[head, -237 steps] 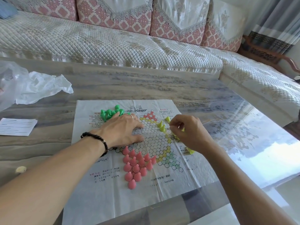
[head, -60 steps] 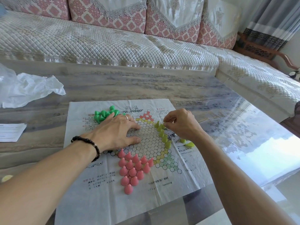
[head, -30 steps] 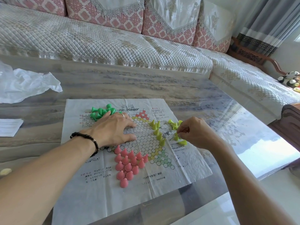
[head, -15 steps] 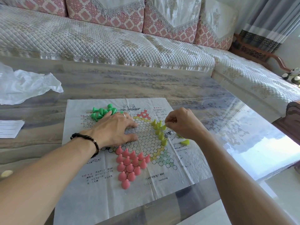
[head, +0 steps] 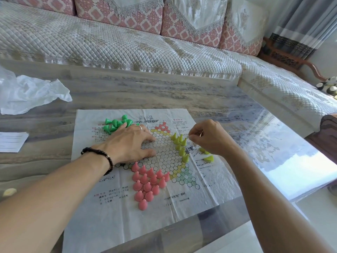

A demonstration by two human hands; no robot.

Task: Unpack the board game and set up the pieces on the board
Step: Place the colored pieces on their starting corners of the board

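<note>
The pink cone pieces [head: 147, 181] fill their corner of the thin printed paper board [head: 113, 207]. Yellow-green cones [head: 179, 145] stand partly placed; green cones [head: 116, 124] lie heaped, unplaced. The left hand [head: 130, 143] presses flat, fingers spread; the right hand [head: 211, 137] pinches a yellow-green cone. The glossy marbled table [head: 164, 92] fronts a quilted sofa [head: 109, 42].

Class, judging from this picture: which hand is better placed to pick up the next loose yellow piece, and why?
Right. The right hand works beside the loose yellow pieces; the left hand lies flat on the paper board, far side.
</note>
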